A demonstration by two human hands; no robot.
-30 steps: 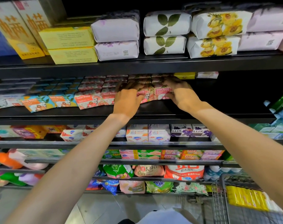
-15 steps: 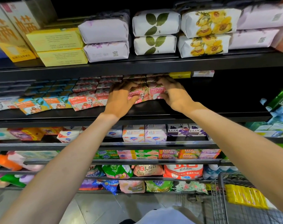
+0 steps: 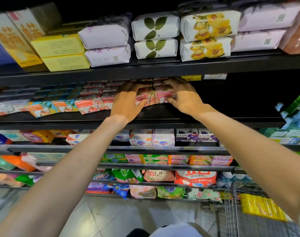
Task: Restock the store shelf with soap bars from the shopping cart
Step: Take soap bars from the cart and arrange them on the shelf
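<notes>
Both hands are up at the middle shelf (image 3: 214,119), and everything below is placed from that shelf. Nearest the wearer, well below the shelf and to its right, the shopping cart (image 3: 235,211) shows its wire edge with yellow packs (image 3: 260,208) lying inside; I cannot tell whether those are soap. Coming up to the shelf's front lip, the left hand (image 3: 127,101) has its fingers curled over the top and left side of a pink Goat Soap bar (image 3: 144,99), thumb low at the front. Just beside it, the right hand (image 3: 183,98) wraps a second Goat Soap bar (image 3: 163,95) from the right, fingertips over the top and thumb at the lower front corner. The two bars touch, faces forward, on the shelf just behind its lip, with more pink bars stacked behind them. Left along the same shelf runs a row of Goat Soap packs (image 3: 87,105), pink then orange and blue. The relation that matters: both bars lie directly ahead of the hands, long axes running left to right along the shelf, each hand equally close to its own bar. My judgement is that the coming move is a straight push back and a squaring against the row.
</notes>
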